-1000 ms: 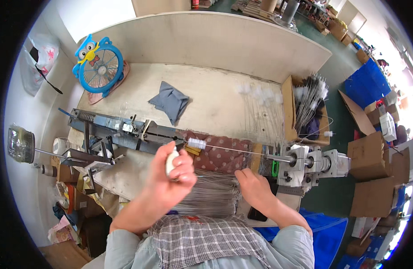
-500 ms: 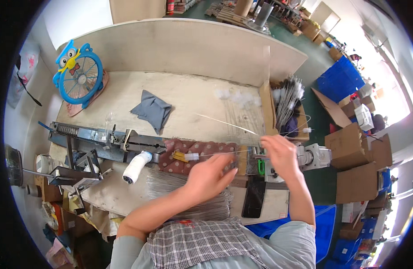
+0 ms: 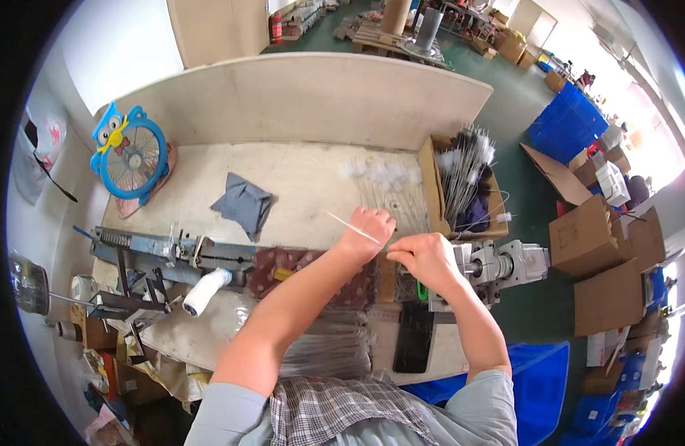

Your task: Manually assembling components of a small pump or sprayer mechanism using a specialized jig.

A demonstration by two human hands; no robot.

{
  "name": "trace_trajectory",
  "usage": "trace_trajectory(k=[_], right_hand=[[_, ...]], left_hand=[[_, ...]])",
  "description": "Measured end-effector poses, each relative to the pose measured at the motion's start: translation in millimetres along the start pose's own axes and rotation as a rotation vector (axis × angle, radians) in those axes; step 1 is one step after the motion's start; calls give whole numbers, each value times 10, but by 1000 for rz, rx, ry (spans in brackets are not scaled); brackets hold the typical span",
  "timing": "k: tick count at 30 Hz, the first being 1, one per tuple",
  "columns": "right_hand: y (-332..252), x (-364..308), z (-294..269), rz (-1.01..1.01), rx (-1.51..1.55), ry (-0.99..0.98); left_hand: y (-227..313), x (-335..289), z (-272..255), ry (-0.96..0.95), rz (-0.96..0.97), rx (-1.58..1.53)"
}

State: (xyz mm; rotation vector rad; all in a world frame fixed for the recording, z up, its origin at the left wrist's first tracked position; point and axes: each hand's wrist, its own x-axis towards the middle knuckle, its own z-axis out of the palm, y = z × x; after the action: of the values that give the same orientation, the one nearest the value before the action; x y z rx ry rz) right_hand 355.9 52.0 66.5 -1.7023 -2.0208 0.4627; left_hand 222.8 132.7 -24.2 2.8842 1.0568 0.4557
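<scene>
My left hand (image 3: 368, 232) reaches over the worktable, palm down with bent fingers, by a row of thin wires with fluffy white tips (image 3: 383, 175). What its fingers close on is hidden. Just right of it, my right hand (image 3: 426, 260) pinches a thin pale rod (image 3: 336, 218), whose free end slants up and left across my left hand. Under my left forearm lies a dark red dotted cushion (image 3: 350, 286), with a yellow piece (image 3: 283, 274) on it. A bundle of thin wires (image 3: 331, 342) rests in front of me.
A cardboard box of white-tipped wires (image 3: 465, 182) stands right, behind a metal machine head (image 3: 506, 264). A black phone (image 3: 414, 338) lies near the front edge. Left are a clamp fixture (image 3: 209, 256), a white-wrapped roll (image 3: 206, 291), a grey cloth (image 3: 243, 206) and a blue fan (image 3: 134, 160).
My left hand has moved up and right from the cushion to the wires on the table. My right hand has come left and lower, still with the rod. The view has shifted slightly.
</scene>
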Motion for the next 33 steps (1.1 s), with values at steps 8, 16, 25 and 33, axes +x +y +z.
trace_trajectory(k=[8,16,25,33], right_hand=[[-194,193,-61,-163,-26,-243],[-473,282,-112,-222,-1,-410],[-651,370,169,-448,75,-296],[-1037,623,980,-503,198,-172]], left_hand=[[-99,-1273,-668,314,0,-250],[64,-1431,-960,166,-671,-1533],[33,-1517,-1022,294,-646,-1901],[-247,-2464,-956,269,-968,-1571]])
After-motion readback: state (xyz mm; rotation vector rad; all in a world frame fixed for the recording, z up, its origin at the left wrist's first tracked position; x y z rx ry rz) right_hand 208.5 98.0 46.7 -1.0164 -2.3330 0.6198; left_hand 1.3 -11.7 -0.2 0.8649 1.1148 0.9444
